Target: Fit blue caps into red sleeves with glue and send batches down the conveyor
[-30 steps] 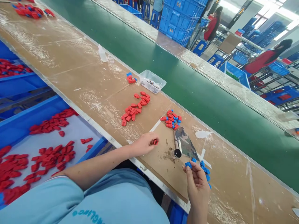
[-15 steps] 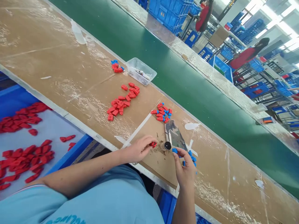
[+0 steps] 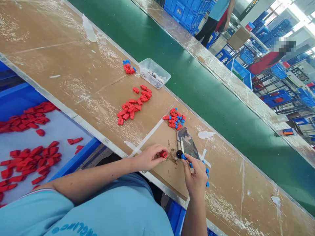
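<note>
My left hand (image 3: 150,158) pinches a small red plastic piece (image 3: 163,154) between thumb and fingers, its hollow end showing. In the fingertips of my right hand (image 3: 196,175) is a small blue plastic piece (image 3: 183,157), right at the edge of a small round container with a black top (image 3: 179,153); whether they touch I cannot tell. Several loose blue pieces (image 3: 207,171) lie beside and partly behind my right hand. Beyond the container rests a camouflage-patterned cloth item (image 3: 190,143). Red pieces joined with blue ones (image 3: 175,118) form a pile past it.
Red pieces (image 3: 130,108) are heaped left of centre, near a clear plastic tray (image 3: 145,76). A blue bin (image 3: 71,164) full of red parts stands at the table's near left edge. A green conveyor belt (image 3: 172,62) runs behind; people and crates are across it.
My right hand has brought the blue piece left to the black-topped container. The red piece in my left hand is turned more toward me. A person in light blue has appeared across the belt.
</note>
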Demonstrator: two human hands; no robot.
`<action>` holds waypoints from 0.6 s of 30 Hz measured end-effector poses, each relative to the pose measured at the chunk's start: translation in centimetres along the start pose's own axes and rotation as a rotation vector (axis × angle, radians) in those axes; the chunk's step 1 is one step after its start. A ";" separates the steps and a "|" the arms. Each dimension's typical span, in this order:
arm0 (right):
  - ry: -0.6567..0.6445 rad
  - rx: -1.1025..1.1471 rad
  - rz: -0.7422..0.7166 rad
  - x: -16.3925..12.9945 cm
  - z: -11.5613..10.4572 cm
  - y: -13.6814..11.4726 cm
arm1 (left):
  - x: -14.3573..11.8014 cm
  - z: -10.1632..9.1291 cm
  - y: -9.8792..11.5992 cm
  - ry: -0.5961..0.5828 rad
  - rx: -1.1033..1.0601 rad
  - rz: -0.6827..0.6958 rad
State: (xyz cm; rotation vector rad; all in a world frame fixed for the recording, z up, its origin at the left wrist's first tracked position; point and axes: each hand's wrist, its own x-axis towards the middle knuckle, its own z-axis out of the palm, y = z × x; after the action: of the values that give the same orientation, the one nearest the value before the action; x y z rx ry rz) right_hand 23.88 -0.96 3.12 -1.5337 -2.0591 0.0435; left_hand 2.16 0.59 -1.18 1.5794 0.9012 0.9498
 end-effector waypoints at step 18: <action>-0.008 0.059 0.153 -0.1 0.2 0.2 | 0.0 -0.3 -0.2 -0.001 -0.028 0.028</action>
State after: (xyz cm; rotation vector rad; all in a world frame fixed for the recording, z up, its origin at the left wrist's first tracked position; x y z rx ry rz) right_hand 23.99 -0.91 2.82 -1.6537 -1.9252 0.1664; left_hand 1.85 0.76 -1.30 1.5722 0.8637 0.9771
